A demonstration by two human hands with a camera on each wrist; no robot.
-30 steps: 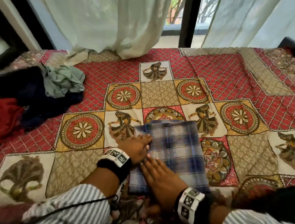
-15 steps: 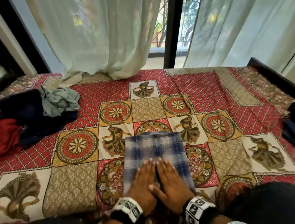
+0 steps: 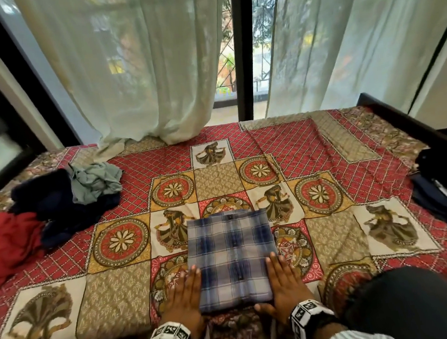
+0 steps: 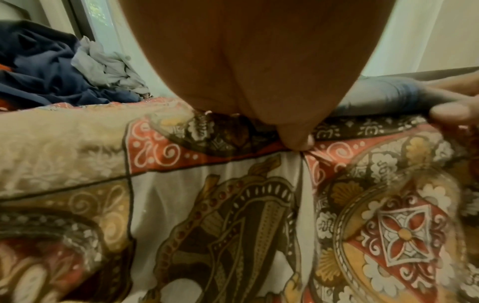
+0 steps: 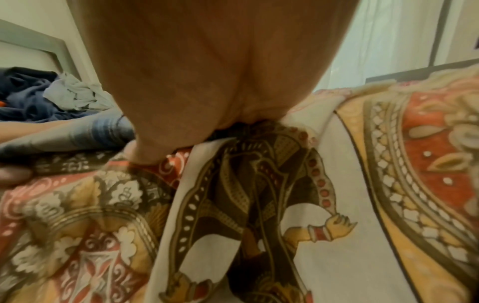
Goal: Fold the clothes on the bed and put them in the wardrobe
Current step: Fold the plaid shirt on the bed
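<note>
A folded plaid shirt (image 3: 231, 258) is flanked near the bed's (image 3: 323, 144) front edge by the flat, straight-fingered left hand (image 3: 186, 297) and right hand (image 3: 284, 285), nothing being gripped.

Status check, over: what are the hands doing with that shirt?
Left hand and right hand open, flat beside folded blue plaid shirt. Shirt squared on patterned bedspread. Nothing in the way.

Left hand (image 4: 259, 67) fills upper frame, palm down on patterned bedspread (image 4: 207, 225); one fingertip (image 4: 298, 141) presses the cloth. Blue plaid shirt (image 4: 376, 96) just right. Navy garment (image 4: 46, 75) and grey garment (image 4: 108, 65) heaped far left.
</note>
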